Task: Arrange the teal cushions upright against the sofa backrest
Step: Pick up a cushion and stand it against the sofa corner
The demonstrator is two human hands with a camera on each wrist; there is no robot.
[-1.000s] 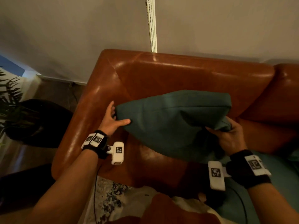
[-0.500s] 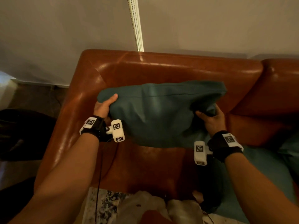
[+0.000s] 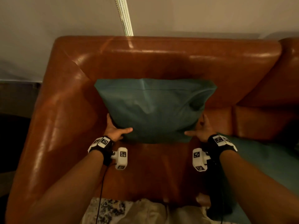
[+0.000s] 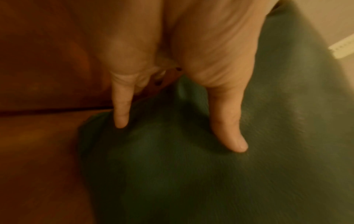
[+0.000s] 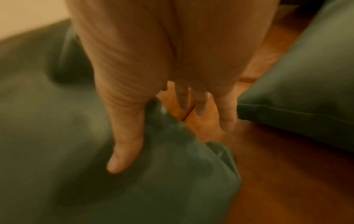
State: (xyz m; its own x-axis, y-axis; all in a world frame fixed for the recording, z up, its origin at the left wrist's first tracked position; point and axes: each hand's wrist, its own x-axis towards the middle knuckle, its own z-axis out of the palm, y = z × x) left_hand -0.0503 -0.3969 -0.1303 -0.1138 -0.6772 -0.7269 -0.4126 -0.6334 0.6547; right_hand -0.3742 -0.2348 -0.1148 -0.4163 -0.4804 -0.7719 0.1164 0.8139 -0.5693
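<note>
Left hand [image 3: 115, 130] set at near-left lower corner of square teal fabric cushion [image 3: 155, 109]; thumb laid across the front face, fingers [image 4: 121, 109] wrapped round the corner edge, grip closed on the fabric. Left wrist view: thumb and one finger pressed into the cloth, dents under both; remaining fingers tucked behind, partly hidden.

Right hand [image 3: 204, 128] at near-right lower corner of same cushion; thumb against the front face, fingers [image 5: 228, 116] extended and spread beside the edge. Right wrist view: thumb pressing the fabric, fingers straight and apart over the seat, not wrapped round the cushion.

Cushion standing upright on seat of glossy brown leather sofa [image 3: 68, 101], top edge leaning toward the backrest, left half of the sofa. Contact with backrest not confirmable.

Second teal cushion [image 3: 265, 160] lying flat on seat at right, near edge of head view; also seen right of the fingers in right wrist view.

Black wristbands with white blocks carrying black-and-white square code markers [image 3: 123, 154]; no readable text.

Head view only: pale wall, white ribbed vertical strip [image 3: 124, 15] behind sofa, patterned rug [image 3: 110, 209] near.
</note>
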